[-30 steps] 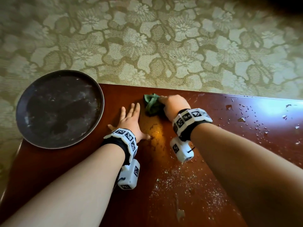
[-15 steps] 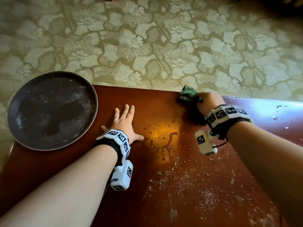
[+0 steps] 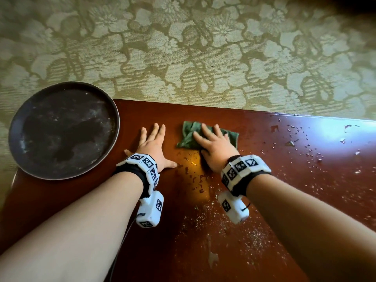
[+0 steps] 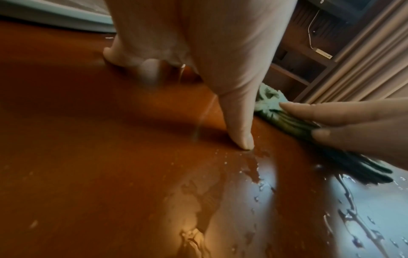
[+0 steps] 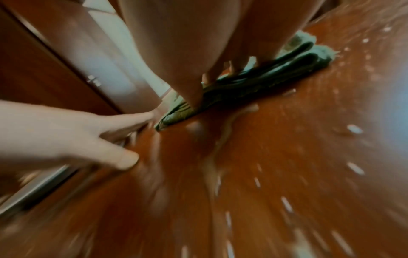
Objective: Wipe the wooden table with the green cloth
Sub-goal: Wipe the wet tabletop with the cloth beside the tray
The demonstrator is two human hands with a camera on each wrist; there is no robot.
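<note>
The green cloth (image 3: 188, 135) lies crumpled flat on the red-brown wooden table (image 3: 264, 180) near its far edge. My right hand (image 3: 211, 143) presses down on the cloth with straight, spread fingers. My left hand (image 3: 153, 143) rests flat on the bare wood just left of the cloth, fingers straight, not touching it. In the left wrist view the cloth (image 4: 287, 120) shows under the right hand's fingers (image 4: 320, 111). The right wrist view is blurred; the cloth (image 5: 253, 82) sits under my palm. Water drops and crumbs (image 3: 295, 143) cover the table's right and near parts.
A round dark tray (image 3: 63, 129) stands at the table's left end, overhanging its edge. A wet smear (image 3: 195, 176) lies between my wrists. Beyond the far edge is floral carpet (image 3: 203, 47).
My right hand swept the cloth right along the far edge, then back left, and now lies flat on it instead of bunching it. The left hand stayed in place.
</note>
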